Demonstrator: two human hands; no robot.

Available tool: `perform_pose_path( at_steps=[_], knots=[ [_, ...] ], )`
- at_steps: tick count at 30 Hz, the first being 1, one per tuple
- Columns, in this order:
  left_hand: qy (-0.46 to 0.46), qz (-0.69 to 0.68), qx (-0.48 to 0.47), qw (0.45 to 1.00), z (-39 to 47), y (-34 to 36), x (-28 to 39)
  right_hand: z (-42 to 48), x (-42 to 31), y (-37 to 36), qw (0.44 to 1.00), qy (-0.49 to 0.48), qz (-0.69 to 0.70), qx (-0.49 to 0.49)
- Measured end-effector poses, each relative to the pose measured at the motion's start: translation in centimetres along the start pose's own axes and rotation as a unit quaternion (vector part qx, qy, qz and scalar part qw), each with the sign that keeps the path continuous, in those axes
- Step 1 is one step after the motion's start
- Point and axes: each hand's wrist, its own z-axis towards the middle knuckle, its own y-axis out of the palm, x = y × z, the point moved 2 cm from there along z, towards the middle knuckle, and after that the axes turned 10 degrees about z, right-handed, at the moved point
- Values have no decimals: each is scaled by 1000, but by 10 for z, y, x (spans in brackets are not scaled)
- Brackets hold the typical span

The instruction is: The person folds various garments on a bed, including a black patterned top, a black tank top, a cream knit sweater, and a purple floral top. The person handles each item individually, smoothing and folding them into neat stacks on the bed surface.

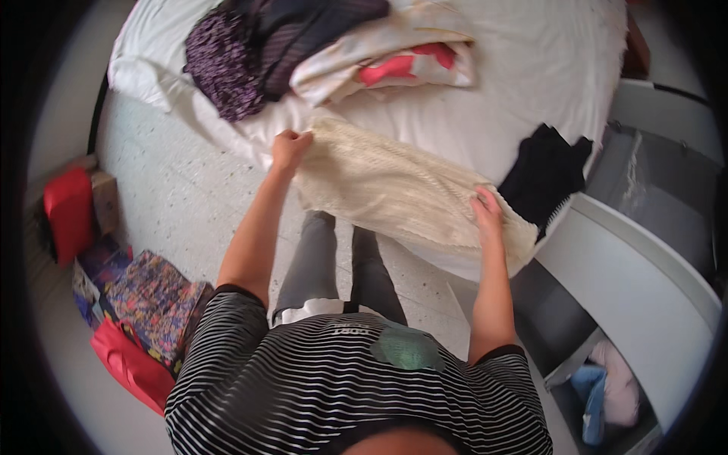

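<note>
A cream knitted garment (392, 187) is stretched out between my two hands, over the near edge of the bed. My left hand (292, 149) pinches its upper left corner, fingers closed on the fabric. Toward the other end, my right hand (488, 207) grips the cloth with the fingers curled over it. The garment's right end hangs past that hand, close to a black garment (543, 173) lying on the bed's right corner. Whether the cream piece is folded or single cannot be made out.
On the white-sheeted bed (546, 68) lie a purple ruffled garment (224, 62), dark clothing (307, 45) and a white-and-red cloth (392, 62). An open grey-white cabinet (631, 256) at right holds blue and pink clothes (617, 381). Floral fabric (151, 301) and red bags (128, 361) sit at left.
</note>
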Motion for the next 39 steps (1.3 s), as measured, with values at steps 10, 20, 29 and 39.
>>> perform_pose_path(
  at_steps=[10, 20, 29, 39],
  knots=[
    [25, -153, -2, 988, -51, -9, -40, -12, 5, -6, 996, 11, 88, -19],
    [-76, -284, 5, 956, -53, 3, -59, -24, 9, -5, 990, -42, 135, -16],
    [-70, -241, -5, 968, -45, -6, -17, -24, 20, -5, 991, -45, 123, -5],
    [-29, -137, -3, 990, -17, 4, -11, -21, 8, -10, 997, 0, 56, -56]
  ],
)
